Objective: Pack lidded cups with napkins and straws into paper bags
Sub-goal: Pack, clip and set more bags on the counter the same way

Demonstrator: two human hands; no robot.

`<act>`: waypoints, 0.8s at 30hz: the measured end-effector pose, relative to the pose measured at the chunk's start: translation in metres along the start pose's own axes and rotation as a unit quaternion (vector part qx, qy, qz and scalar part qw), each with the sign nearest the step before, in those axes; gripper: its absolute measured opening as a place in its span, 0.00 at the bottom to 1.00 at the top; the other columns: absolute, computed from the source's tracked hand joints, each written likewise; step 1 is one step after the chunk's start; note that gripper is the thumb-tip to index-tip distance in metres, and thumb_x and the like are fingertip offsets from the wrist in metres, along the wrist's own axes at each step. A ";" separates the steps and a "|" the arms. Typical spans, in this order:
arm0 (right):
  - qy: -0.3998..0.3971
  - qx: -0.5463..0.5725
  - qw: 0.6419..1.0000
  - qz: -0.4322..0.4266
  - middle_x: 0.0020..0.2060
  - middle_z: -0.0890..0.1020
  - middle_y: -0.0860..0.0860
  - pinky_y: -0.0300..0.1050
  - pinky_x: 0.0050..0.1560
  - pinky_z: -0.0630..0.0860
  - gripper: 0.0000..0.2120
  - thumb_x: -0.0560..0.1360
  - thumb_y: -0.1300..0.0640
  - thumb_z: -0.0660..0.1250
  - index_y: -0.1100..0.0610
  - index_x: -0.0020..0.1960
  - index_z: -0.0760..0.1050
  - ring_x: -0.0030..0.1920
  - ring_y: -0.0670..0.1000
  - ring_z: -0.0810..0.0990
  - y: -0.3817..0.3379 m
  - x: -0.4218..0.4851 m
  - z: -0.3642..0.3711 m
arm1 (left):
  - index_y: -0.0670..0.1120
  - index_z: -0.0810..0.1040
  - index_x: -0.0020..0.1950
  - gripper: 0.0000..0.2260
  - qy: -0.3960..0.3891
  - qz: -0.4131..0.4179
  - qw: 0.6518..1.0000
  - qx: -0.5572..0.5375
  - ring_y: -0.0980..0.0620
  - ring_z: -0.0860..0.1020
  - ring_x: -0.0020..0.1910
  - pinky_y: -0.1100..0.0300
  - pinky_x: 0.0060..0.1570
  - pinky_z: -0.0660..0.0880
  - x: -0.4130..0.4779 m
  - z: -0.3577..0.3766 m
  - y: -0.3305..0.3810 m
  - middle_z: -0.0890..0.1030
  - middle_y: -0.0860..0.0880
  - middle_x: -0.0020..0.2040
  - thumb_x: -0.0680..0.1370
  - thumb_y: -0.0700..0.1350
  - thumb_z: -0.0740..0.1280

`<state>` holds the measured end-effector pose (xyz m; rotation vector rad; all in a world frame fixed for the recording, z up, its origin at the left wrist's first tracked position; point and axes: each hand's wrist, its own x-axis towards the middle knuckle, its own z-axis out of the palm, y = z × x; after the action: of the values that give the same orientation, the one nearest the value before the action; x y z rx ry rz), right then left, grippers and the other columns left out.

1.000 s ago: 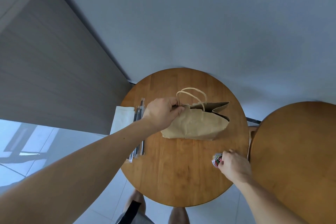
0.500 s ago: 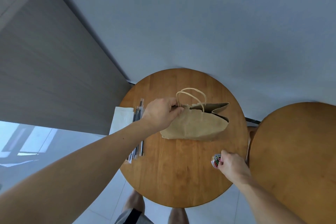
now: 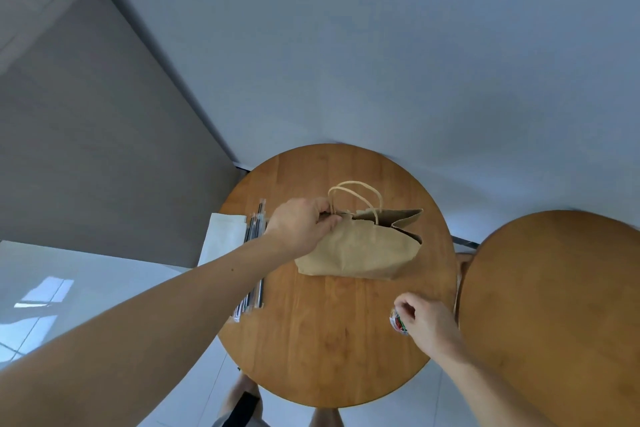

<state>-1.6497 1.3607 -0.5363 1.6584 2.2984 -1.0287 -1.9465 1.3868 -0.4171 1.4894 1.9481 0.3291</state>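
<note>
Brown paper bag [image 3: 360, 253] lies mid round wooden table [image 3: 322, 357]; clear-wrapped straws [image 3: 256, 229] and white folded napkins [image 3: 223, 239] left of it, second wooden table [image 3: 554, 305] right

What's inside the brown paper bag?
Through the open top of the paper bag, pinched by the left hand, only its own inner paper wall shows. Anything lower is hidden behind its front. The cup in the right hand is outside it.

The round wooden desk [image 3: 322, 340] is carrying a paper bag [image 3: 360, 250] at centre frame, napkins [image 3: 223, 236] and wrapped straws [image 3: 256, 224] lying along its left edge.
</note>
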 end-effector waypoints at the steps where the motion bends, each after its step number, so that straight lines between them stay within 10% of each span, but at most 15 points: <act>1: 0.008 0.032 0.999 -0.006 0.39 0.82 0.40 0.26 0.34 0.71 0.05 0.77 0.56 0.70 0.46 0.48 0.79 0.38 0.40 0.81 -0.009 0.000 -0.005 | 0.53 0.81 0.58 0.10 -0.003 -0.004 1.000 0.000 0.51 0.80 0.45 0.50 0.46 0.78 0.000 -0.001 0.000 0.84 0.52 0.45 0.80 0.51 0.64; 12: 0.172 0.197 0.932 -0.249 0.45 0.80 0.40 0.32 0.47 0.75 0.07 0.76 0.53 0.72 0.50 0.52 0.85 0.48 0.41 0.79 -0.139 0.024 -0.089 | 0.50 0.81 0.56 0.10 -0.034 0.005 0.999 0.004 0.49 0.80 0.46 0.50 0.45 0.77 -0.001 -0.011 0.002 0.84 0.50 0.46 0.81 0.51 0.64; 24: 0.193 0.163 0.950 -0.184 0.44 0.85 0.45 0.27 0.48 0.74 0.10 0.74 0.62 0.73 0.56 0.54 0.83 0.44 0.42 0.82 -0.159 0.054 -0.105 | 0.49 0.79 0.56 0.12 -0.028 0.025 0.999 0.040 0.48 0.79 0.47 0.52 0.46 0.76 -0.006 -0.009 0.004 0.82 0.50 0.47 0.82 0.52 0.59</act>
<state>-1.7815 1.4388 -0.4110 1.7074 2.9134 -1.3180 -1.9480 1.3838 -0.4061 1.5822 1.9017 0.2307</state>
